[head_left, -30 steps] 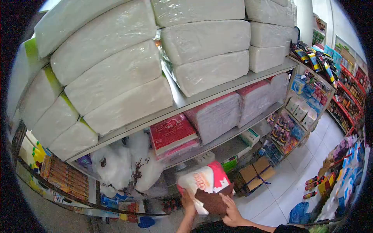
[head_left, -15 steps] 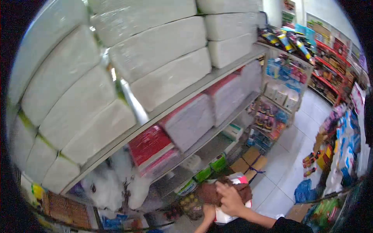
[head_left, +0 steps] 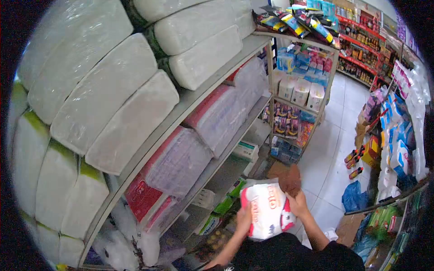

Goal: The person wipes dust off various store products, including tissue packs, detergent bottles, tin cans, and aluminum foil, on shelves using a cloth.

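A white and pink plastic-wrapped pack (head_left: 263, 217) with orange lettering is held up in front of my body. My left hand (head_left: 244, 220) grips its left side, fingers against the wrapper. At the pack's upper right, my right hand (head_left: 298, 204) is closed on a brown cloth (head_left: 290, 179), which sticks up past the fingers. The same hand is right at the pack's right edge. Behind the cloth, a brown cardboard piece (head_left: 276, 170) lies low by the shelf.
Large white wrapped bundles (head_left: 117, 99) fill the upper shelf (head_left: 217, 72) on the left, with pink and white packs (head_left: 178, 160) below. A glass display case (head_left: 305, 95) stands ahead. On the tiled floor (head_left: 318, 167) at right lie bottles (head_left: 355, 162) and a blue bag (head_left: 356, 197).
The brown cloth has come off the top of the pack to its right, in my right hand. The pack's printed face now shows. My view has turned to the right.
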`<action>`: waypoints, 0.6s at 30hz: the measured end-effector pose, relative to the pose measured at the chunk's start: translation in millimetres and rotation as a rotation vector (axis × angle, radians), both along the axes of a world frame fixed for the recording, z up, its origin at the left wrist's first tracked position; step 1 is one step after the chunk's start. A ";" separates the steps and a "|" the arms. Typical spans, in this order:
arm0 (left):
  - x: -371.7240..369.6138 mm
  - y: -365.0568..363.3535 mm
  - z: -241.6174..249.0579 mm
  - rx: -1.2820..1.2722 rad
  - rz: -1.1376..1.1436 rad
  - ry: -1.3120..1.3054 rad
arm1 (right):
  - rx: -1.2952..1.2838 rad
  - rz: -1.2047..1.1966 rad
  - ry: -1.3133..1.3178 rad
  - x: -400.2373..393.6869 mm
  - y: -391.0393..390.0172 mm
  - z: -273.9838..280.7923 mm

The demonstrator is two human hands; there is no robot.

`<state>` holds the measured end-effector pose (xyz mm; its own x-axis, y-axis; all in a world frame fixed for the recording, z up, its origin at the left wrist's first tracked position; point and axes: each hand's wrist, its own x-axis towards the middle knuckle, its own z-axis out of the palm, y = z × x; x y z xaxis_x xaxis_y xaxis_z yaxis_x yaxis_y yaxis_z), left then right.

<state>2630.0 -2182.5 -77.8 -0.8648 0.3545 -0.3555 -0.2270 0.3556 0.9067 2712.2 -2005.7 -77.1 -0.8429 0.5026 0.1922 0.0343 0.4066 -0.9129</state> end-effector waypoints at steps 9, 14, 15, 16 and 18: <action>-27.4 40.7 -81.4 0.368 0.098 0.066 | 0.336 0.450 0.190 -21.6 -0.6 0.9; -56.0 53.7 -71.3 0.270 0.150 -0.329 | 0.004 0.346 -0.150 -6.1 22.6 -6.7; -52.8 61.9 -55.7 0.290 0.155 -0.389 | -0.012 0.288 -0.220 -5.8 35.3 -11.6; -49.1 67.1 -48.7 0.311 0.160 -0.447 | -0.027 0.230 -0.287 -6.3 51.4 -21.6; -39.9 79.3 -57.2 0.400 0.172 -0.448 | 0.035 0.138 -0.276 -11.7 71.6 -39.8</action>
<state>2590.1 -2103.2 -135.0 -0.7190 0.4041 -0.5654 -0.6399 -0.0675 0.7655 2700.6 -1934.1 -116.8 -0.9256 0.3765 -0.0384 0.2211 0.4557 -0.8622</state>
